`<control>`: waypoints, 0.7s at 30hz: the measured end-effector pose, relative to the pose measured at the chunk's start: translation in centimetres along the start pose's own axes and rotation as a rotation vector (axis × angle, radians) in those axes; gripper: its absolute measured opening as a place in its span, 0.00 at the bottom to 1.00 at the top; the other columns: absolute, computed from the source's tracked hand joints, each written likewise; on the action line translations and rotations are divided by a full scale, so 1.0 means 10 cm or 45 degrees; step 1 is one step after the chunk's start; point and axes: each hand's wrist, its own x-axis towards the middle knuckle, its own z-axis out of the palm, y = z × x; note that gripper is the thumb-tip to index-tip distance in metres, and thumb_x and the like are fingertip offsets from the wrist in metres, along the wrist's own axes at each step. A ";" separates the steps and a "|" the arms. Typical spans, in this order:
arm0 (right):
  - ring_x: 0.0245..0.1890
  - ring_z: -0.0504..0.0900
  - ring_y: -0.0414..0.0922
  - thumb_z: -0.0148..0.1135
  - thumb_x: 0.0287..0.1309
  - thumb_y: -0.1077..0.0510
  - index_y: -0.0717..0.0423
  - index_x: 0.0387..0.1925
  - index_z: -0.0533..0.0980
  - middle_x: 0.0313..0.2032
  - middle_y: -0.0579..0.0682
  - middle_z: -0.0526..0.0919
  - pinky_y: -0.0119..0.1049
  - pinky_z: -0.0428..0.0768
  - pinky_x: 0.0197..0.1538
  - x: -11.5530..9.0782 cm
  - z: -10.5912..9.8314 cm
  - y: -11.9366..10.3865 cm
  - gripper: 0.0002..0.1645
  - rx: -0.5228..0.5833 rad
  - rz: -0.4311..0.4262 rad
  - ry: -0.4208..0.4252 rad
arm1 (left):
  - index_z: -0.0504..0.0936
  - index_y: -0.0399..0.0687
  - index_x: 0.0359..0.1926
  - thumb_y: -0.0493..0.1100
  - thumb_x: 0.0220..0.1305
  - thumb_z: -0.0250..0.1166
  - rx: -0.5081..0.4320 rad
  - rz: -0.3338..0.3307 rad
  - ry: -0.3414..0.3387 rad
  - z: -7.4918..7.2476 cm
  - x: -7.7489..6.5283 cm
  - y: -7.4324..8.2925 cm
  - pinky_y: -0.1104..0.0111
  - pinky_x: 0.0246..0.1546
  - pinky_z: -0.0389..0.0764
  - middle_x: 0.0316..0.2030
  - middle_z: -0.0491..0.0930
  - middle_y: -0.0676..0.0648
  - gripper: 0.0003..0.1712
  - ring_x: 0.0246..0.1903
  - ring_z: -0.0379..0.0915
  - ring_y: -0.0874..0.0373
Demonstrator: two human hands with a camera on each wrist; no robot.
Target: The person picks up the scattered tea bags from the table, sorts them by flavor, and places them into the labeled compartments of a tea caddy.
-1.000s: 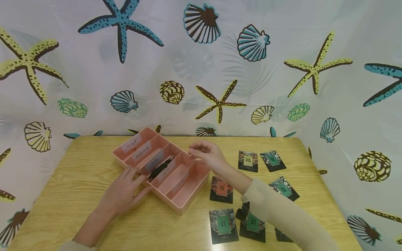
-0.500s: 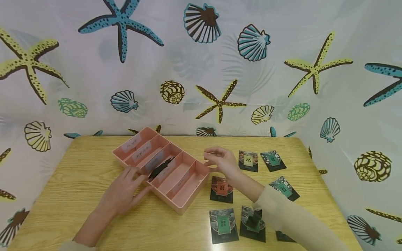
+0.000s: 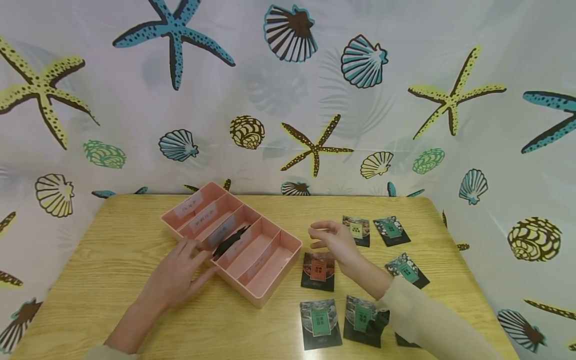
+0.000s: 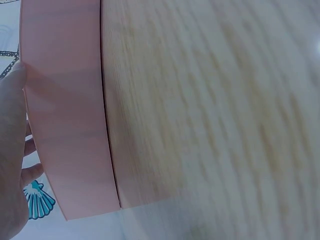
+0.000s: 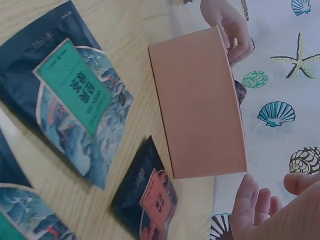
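A pink plastic box (image 3: pixel 258 295) with several labelled compartments stands slantwise on the table. My left hand (image 3: pixel 177 272) holds its near-left rim, fingers over the edge and thumb along the outer wall. Beside those fingertips, a dark packet (image 3: pixel 229 242) stands up in a middle compartment. My right hand (image 3: pixel 337 242) hovers right of the box with its fingers loosely bent and nothing between them. Just below that hand lies a dark packet with a red label (image 3: pixel 318 272). Behind it, a yellow-labelled packet (image 3: pixel 362 240) is partly covered by the hand.
Two green-labelled packets (image 3: pixel 320 325) (image 3: pixel 357 315) lie at the front. More green-labelled packets (image 3: pixel 392 230) (image 3: pixel 409 270) lie to the right, one partly under the right sleeve (image 3: pixel 418 310). A white cloth (image 3: pixel 252 170) printed with starfish and shells hangs behind the wooden table (image 3: pixel 121 225).
My right hand has moved away from the box's far right corner, rightward and slightly nearer, to above the red-labelled packet. The left hand and the box stay where they were.
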 end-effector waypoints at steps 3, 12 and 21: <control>0.37 0.89 0.45 0.69 0.70 0.53 0.57 0.62 0.79 0.57 0.61 0.83 0.42 0.91 0.44 0.00 -0.06 0.06 0.23 -0.025 0.030 0.025 | 0.87 0.45 0.45 0.50 0.60 0.78 0.001 0.006 0.010 0.01 0.00 -0.01 0.52 0.49 0.85 0.45 0.79 0.43 0.17 0.47 0.76 0.48; 0.36 0.89 0.45 0.68 0.71 0.53 0.60 0.65 0.77 0.61 0.64 0.80 0.41 0.91 0.44 0.00 -0.25 0.22 0.26 -0.033 0.102 0.012 | 0.87 0.45 0.45 0.52 0.60 0.77 0.009 0.015 0.026 0.01 -0.01 -0.02 0.52 0.49 0.85 0.45 0.79 0.43 0.19 0.48 0.75 0.48; 0.32 0.88 0.43 0.70 0.68 0.53 0.60 0.63 0.78 0.50 0.58 0.89 0.41 0.91 0.39 0.00 -0.39 0.36 0.26 -0.141 0.166 0.056 | 0.88 0.44 0.46 0.51 0.59 0.78 -0.002 0.006 0.023 0.01 -0.01 -0.02 0.52 0.49 0.85 0.45 0.79 0.43 0.19 0.47 0.75 0.48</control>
